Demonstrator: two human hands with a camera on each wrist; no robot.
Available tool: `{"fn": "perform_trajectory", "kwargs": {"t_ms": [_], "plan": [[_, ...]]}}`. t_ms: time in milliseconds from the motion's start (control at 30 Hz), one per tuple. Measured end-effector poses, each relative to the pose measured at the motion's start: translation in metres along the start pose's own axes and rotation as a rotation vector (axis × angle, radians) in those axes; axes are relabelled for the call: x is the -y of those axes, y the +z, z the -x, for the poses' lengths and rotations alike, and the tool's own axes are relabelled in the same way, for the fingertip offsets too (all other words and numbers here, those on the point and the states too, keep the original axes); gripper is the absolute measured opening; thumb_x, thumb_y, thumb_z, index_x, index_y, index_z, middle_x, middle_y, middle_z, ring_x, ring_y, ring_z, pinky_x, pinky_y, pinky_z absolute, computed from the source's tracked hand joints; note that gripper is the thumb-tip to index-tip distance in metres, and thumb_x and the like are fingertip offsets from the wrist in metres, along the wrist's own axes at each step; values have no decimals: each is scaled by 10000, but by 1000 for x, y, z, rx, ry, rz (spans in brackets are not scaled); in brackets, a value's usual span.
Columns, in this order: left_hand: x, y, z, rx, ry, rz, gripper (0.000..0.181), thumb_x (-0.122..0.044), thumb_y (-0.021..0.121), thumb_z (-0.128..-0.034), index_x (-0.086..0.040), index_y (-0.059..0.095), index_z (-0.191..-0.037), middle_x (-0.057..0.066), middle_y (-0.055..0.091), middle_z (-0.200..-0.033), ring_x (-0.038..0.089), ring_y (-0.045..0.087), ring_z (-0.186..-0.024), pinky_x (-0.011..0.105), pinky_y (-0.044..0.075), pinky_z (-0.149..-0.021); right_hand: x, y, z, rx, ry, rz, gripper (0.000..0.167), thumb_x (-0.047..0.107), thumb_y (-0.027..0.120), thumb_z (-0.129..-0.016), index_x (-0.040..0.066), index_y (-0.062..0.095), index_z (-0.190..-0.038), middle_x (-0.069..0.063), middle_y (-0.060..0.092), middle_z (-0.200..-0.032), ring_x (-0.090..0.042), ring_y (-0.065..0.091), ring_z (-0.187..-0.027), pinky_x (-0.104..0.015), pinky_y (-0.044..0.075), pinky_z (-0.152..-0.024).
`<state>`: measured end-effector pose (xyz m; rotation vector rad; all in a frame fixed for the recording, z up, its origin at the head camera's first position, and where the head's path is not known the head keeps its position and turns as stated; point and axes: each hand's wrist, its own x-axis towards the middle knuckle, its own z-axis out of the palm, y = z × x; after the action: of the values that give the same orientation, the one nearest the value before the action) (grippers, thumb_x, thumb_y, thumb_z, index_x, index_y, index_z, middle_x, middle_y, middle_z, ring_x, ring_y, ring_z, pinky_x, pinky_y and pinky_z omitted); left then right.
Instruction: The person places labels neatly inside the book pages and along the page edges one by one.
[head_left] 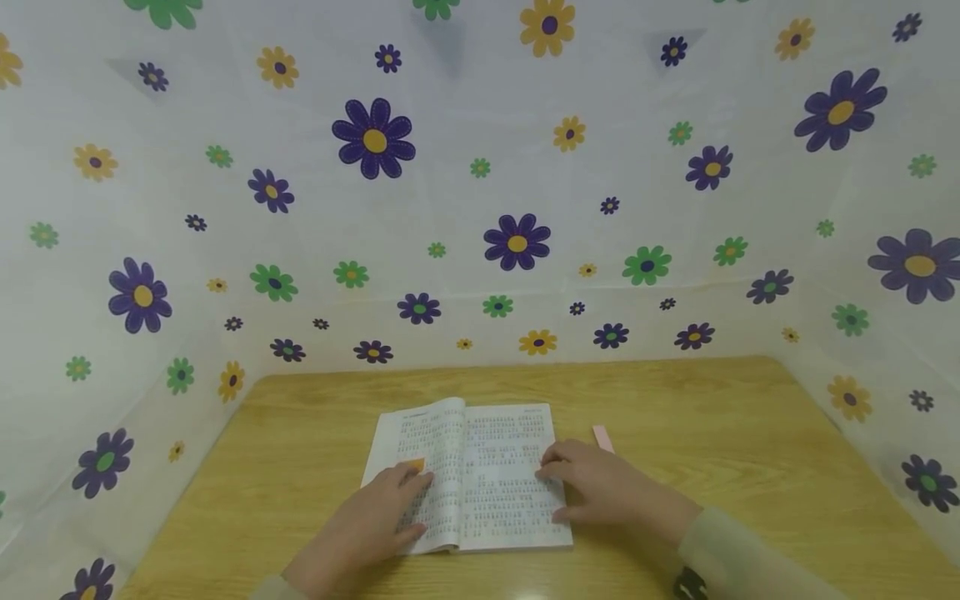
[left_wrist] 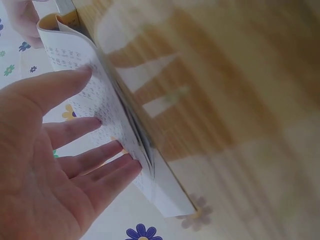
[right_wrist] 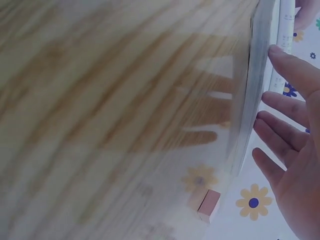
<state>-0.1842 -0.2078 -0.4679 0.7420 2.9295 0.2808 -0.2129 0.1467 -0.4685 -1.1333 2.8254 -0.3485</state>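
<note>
A thick paper book with white pages and dark printed text lies spread on the glossy yellow-brown wood-grain surface, between its left and right edges and well apart from its far edge. The left-hand page bulges up beside the spine, while the right-hand page lies flatter.

The person's left hand rests on the left-hand page, its fingers and thumb spread and slightly bent; its grip is relaxed and grasps nothing. A small orange patch shows beside its fingertips; whether it is printed or separate, I cannot tell.

The person's right hand touches the book's right edge with extended, spaced fingers, its grip likewise released.

A small pink oblong block lies on the surface just beyond the right hand, to the right of the book and apart from it. A pale green sleeve covers the right forearm. A white sheet printed with purple, yellow and green flowers stands behind the surface's far edge and along both sides.
</note>
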Motion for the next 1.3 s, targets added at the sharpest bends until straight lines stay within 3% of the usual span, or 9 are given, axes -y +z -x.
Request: {"fn": "perform_trajectory", "kwargs": {"t_ms": [167,500,833,1300], "plan": [[-2,-2,-2,5,-16,-12,666,-339,848,-908,-52,611,-1460,198,592,-1490,387,591,-1356,555,528,-1134,0,-6,1,-16,-37,63,500,390,833,-907,130,725,-1320,-50,676,-1348,-238,636,-1240,-427,550,-1114],[-2,-1,-1,-14,-18,-18,659,-331,861,-894,-57,626,-1445,191,616,-1448,363,635,-1287,533,567,-1080,-6,-7,0,-12,-43,88,393,359,817,-923,171,748,-1261,-28,688,-1290,-204,649,-1187,-418,568,-1084],[0,0,-4,22,-32,-13,654,-352,847,-909,-87,624,-1463,172,614,-1464,345,633,-1303,525,558,-1102,-15,-6,6,-72,-82,139,273,292,789,-933,160,775,-1172,-22,705,-1203,-176,651,-1098,-388,586,-1016],[0,-1,-2,20,-14,-11,674,-339,858,-899,-67,615,-1465,183,609,-1465,354,626,-1308,527,557,-1100,-35,-15,21,-123,-1,130,167,211,765,-950,158,791,-1106,-2,716,-1132,-165,671,-1052,-408,607,-984]]}}
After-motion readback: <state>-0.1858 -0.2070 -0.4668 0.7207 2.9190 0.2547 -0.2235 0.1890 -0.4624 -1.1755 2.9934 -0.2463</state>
